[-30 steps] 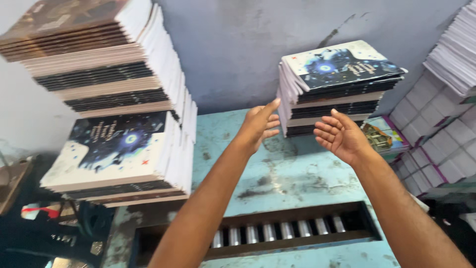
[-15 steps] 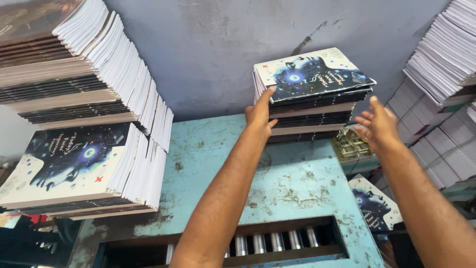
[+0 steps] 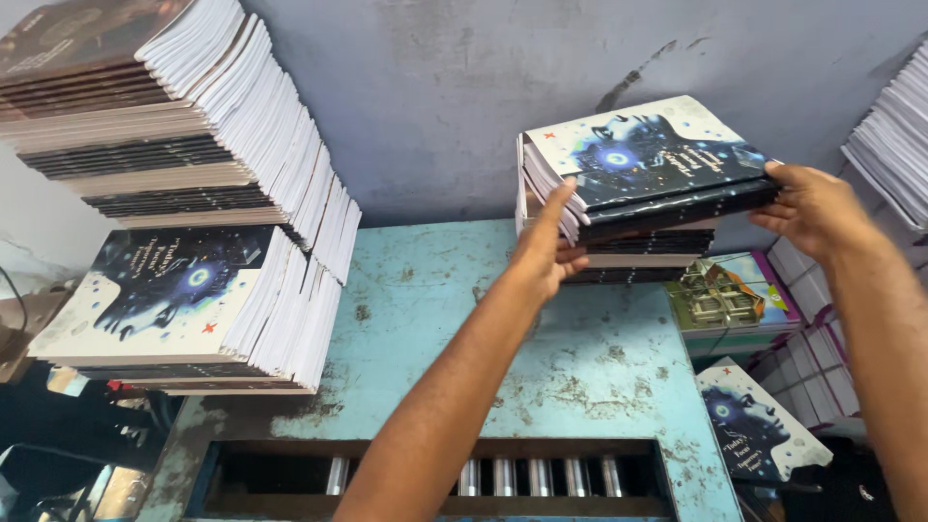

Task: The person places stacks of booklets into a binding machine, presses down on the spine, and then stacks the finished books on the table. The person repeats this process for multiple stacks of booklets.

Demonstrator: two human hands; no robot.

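Books, top bundle point(image 3: 646, 164): several thin paperbacks with a dark blue face-and-glowing-eye cover on white, held at the far right of the worn turquoise table point(image 3: 435, 319), against the grey wall point(image 3: 435, 97). The bundle sits tilted on the rest of the short stack point(image 3: 643, 253), its left end raised so I can get under it.

Left hand point(image 3: 549, 253): fingers extended and pressed to the bundle's left end where the page edges show, thumb low; gripping that end.

Right hand point(image 3: 810, 208): curled around the right-hand corner, fingers over the spine side; gripping. Two hands at opposite ends, I judge, because a loose bundle of slim books would fan apart from one side.

Orientation: covers face up; long axis runs left to right across my view, sloping slightly toward the right; page edges face left and toward me.

Nearby: tall leaning pile of the same books point(image 3: 184, 126) at left, page edges fanned rightward; a lower pile point(image 3: 193, 300) in front of it; a slot with metal rollers point(image 3: 503, 476) in the table's near edge; a green-covered book point(image 3: 730, 290) and more stacks at right.
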